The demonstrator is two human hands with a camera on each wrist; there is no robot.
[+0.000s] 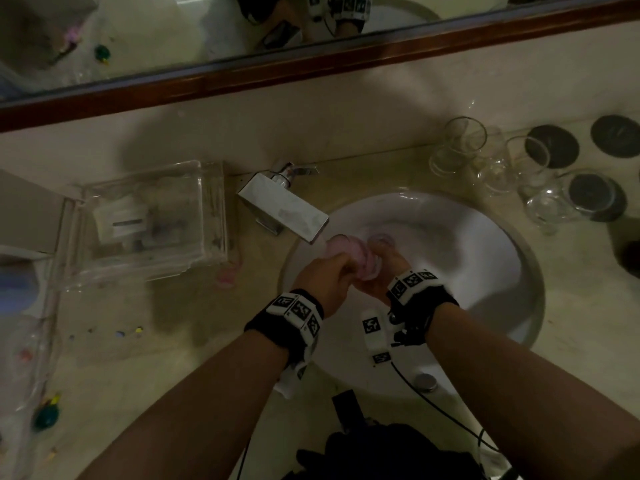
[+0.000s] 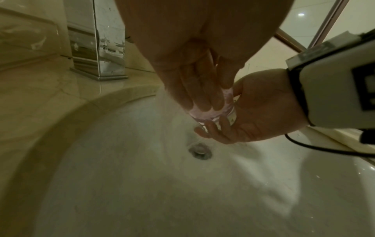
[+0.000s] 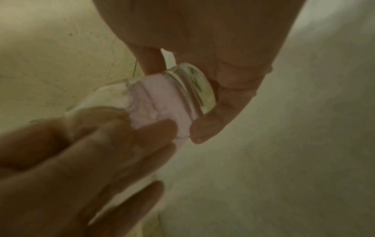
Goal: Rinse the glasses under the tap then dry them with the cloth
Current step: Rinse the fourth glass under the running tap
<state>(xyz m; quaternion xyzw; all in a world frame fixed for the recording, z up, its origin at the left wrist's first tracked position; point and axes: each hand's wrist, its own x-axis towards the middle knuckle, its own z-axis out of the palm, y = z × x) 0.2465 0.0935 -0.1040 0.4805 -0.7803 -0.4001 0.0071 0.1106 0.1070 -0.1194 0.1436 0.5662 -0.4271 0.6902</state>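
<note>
Both hands hold one glass on its side over the basin, just below the tap spout. The left hand, at 9 o'clock of the glass, grips the open end with fingers laid along its wall, and the right hand, at 3 o'clock, curls round the thick clear base (pink shows inside the glass). Four more glasses stand on the counter at 2 o'clock of the basin, well apart from the hands.
</note>
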